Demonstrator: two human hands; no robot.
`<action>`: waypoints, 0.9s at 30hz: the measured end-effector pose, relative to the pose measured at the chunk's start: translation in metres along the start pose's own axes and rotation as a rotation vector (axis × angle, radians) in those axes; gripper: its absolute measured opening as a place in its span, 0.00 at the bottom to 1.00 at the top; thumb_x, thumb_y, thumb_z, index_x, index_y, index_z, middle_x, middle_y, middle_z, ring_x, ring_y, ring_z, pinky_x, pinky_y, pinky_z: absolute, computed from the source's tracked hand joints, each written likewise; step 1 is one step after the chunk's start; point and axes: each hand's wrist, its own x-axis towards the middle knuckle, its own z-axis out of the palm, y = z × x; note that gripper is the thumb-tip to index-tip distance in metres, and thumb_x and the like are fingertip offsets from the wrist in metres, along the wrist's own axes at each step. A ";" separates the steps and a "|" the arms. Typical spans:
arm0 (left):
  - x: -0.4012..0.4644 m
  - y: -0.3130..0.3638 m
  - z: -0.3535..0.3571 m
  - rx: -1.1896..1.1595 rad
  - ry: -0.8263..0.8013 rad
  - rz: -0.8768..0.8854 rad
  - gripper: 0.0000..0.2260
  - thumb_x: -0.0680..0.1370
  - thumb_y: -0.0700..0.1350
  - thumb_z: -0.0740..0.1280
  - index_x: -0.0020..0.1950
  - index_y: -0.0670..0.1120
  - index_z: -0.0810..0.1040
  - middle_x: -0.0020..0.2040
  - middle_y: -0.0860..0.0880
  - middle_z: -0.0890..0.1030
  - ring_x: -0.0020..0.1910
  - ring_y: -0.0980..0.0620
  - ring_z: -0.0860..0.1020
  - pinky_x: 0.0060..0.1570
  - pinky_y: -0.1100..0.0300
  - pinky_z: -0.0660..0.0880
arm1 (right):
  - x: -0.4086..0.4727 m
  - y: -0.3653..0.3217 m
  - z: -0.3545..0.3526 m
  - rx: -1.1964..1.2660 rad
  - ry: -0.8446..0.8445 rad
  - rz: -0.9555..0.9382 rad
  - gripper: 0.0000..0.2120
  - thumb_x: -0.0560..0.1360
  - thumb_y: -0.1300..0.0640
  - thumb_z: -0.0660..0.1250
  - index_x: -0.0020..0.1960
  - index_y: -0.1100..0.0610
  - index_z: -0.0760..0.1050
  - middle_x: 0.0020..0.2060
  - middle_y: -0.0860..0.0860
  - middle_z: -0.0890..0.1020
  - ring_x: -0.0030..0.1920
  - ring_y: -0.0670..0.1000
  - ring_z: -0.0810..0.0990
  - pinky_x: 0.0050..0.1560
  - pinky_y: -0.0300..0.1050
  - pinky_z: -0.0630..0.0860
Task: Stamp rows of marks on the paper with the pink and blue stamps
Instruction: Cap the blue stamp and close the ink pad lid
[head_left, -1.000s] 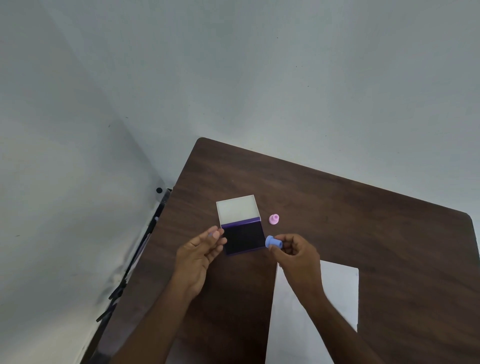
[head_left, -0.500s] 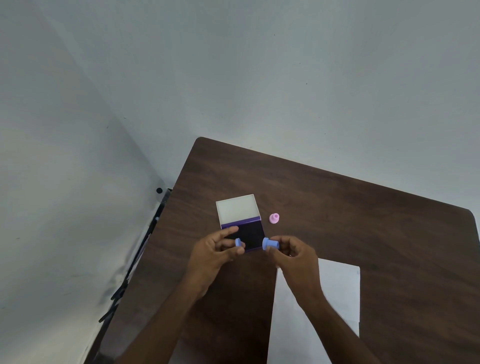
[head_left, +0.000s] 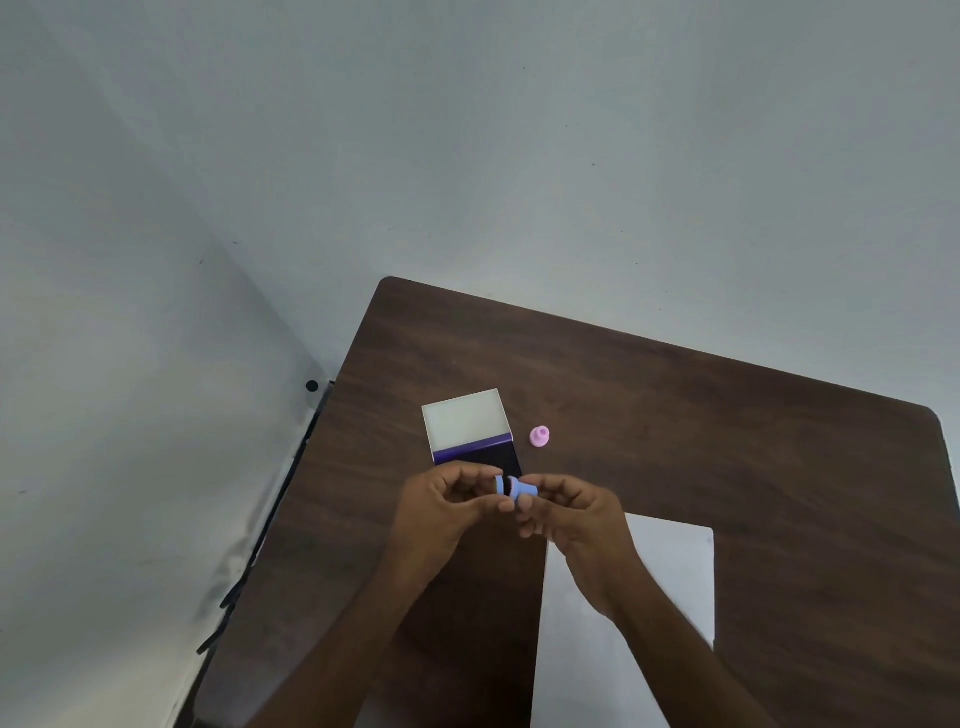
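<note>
Head view: both hands meet above the counter (head_left: 727, 426). The left hand (head_left: 441, 512) pinches the blue cap (head_left: 500, 486), the right hand (head_left: 576, 519) grips the blue stamp (head_left: 523, 489) (cap just beside it). The pink stamp (head_left: 540, 436) stands beside the open ink pad (head_left: 470, 427); the paper (head_left: 675, 571) lies under the right forearm.

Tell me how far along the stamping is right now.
Early stage. Done: the ink pad lies open on the table. In hand: the left hand and right hand both hold the blue stamp above the table, the left at its cap end. Left: the paper shows no marks, and the pink stamp sits untouched beside the pad.
</note>
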 end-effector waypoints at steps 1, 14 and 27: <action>0.000 0.000 0.001 -0.004 -0.004 0.005 0.12 0.66 0.42 0.78 0.47 0.52 0.82 0.42 0.58 0.84 0.42 0.61 0.82 0.39 0.72 0.76 | 0.000 0.001 0.000 -0.012 -0.001 -0.002 0.10 0.66 0.54 0.74 0.47 0.53 0.82 0.37 0.49 0.87 0.36 0.53 0.85 0.38 0.38 0.81; 0.002 -0.001 0.006 0.038 -0.011 -0.027 0.12 0.67 0.42 0.77 0.48 0.51 0.82 0.42 0.57 0.83 0.42 0.64 0.81 0.38 0.73 0.74 | 0.005 0.000 -0.006 -0.089 -0.004 -0.036 0.08 0.67 0.57 0.76 0.44 0.49 0.81 0.34 0.42 0.85 0.38 0.47 0.84 0.37 0.32 0.78; 0.004 -0.001 0.008 0.107 -0.039 0.016 0.15 0.65 0.41 0.78 0.43 0.57 0.79 0.40 0.63 0.80 0.41 0.70 0.78 0.38 0.78 0.72 | 0.008 -0.004 -0.015 -0.090 -0.111 -0.021 0.07 0.68 0.55 0.73 0.46 0.55 0.83 0.35 0.50 0.86 0.32 0.51 0.83 0.38 0.38 0.81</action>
